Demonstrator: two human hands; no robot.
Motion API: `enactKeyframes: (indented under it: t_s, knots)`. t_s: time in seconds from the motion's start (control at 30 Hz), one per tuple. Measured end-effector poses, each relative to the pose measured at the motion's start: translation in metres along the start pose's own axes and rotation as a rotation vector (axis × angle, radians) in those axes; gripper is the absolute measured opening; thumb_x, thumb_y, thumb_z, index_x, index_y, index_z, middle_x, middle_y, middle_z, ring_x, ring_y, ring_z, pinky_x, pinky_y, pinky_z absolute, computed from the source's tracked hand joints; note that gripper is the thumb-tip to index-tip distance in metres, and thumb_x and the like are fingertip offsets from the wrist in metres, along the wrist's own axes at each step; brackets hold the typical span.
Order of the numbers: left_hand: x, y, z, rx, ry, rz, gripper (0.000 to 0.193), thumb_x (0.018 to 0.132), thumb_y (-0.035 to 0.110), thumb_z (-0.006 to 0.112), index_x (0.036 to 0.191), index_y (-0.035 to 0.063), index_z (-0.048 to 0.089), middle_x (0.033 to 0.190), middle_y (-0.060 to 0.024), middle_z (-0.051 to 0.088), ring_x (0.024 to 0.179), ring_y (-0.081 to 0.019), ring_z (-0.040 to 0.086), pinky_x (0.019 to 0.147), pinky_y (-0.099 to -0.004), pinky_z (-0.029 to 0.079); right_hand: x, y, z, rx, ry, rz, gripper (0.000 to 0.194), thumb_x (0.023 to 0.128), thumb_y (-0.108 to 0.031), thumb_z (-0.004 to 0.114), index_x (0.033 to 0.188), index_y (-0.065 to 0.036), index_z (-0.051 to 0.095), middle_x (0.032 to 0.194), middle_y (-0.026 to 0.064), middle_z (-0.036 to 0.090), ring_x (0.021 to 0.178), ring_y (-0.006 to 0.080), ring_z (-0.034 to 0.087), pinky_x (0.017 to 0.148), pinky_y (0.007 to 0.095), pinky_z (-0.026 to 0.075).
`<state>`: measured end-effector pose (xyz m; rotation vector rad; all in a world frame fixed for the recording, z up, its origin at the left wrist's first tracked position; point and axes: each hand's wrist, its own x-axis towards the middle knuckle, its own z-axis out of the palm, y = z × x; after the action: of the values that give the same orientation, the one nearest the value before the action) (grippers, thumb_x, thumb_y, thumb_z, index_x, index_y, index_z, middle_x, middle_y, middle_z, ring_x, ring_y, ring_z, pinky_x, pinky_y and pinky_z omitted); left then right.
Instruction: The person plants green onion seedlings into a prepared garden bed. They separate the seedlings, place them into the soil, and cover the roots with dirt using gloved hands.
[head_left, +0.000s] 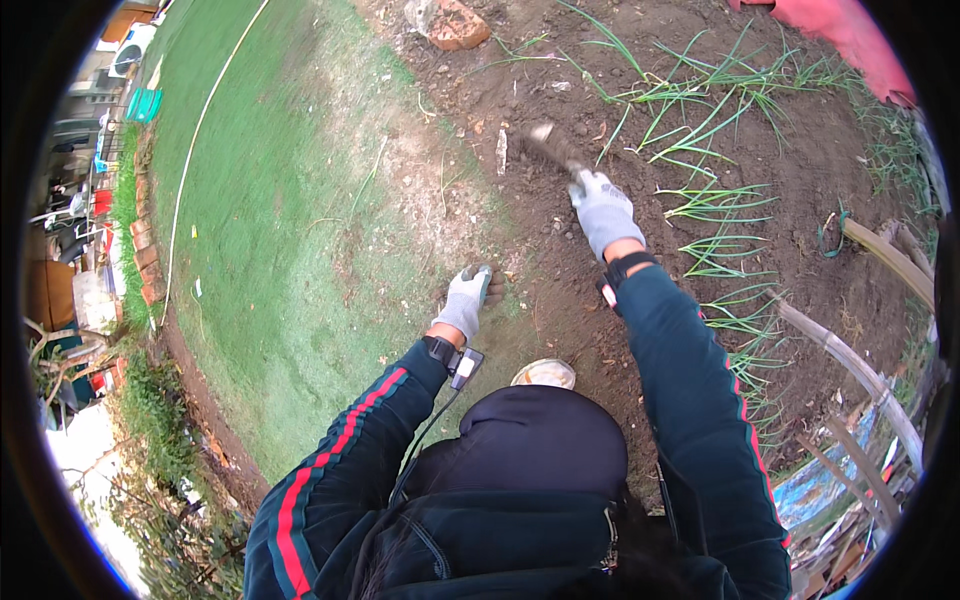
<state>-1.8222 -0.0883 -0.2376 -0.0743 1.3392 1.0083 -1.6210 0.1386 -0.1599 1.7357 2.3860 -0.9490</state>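
Observation:
My right hand (606, 210), in a light grey work glove, grips the handle of a small hand tool (559, 150) whose blurred, soil-coloured head points up and left over the bare soil (525, 187). The shape of the head cannot be told. Just right of that hand grow rows of green onion-like plants (712, 201). My left hand (469, 292), gloved the same way, is low at the edge between the soil and the green ground (300, 225). Its fingers are partly hidden, and whether they hold something does not show. The toe of a shoe (545, 373) shows in front of my knee.
A broken brick (456, 26) lies at the top of the soil. Wooden poles (847, 356) lean at the right, near a red cloth (840, 37). A pale hose or cord (191, 150) crosses the green ground. Bricks (146, 255) edge it at the left.

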Motion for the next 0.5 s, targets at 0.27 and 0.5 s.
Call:
enactKeyframes:
  t_s: [0.27,0.5]
  knots:
    - [0.000,0.012,0.026,0.176,0.152,0.271,0.033,0.105,0.015,0.054,0.137,0.0059,0.053,0.101,-0.0081,0.068,0.079,-0.0180,0.067,0.069,-0.0321,0.057,-0.044,-0.028,0.001,0.025,-0.140,-0.137,0.042,0.100,-0.027,0.054,0.142,-0.026,0.053,0.119,0.0194,0.061,0.106,0.0389,0.066,0.090,0.0490,0.056]
    - [-0.033,0.008,0.063,0.290,0.098,0.202,0.021,0.104,0.014,0.054,0.121,0.0039,0.058,0.098,-0.0076,0.067,0.083,-0.0163,0.068,0.071,-0.0321,0.060,-0.144,0.002,0.073,-0.166,-0.066,-0.165,0.038,0.098,-0.022,0.054,0.136,-0.024,0.057,0.117,0.0173,0.055,0.107,0.0370,0.064,0.078,0.0464,0.058]
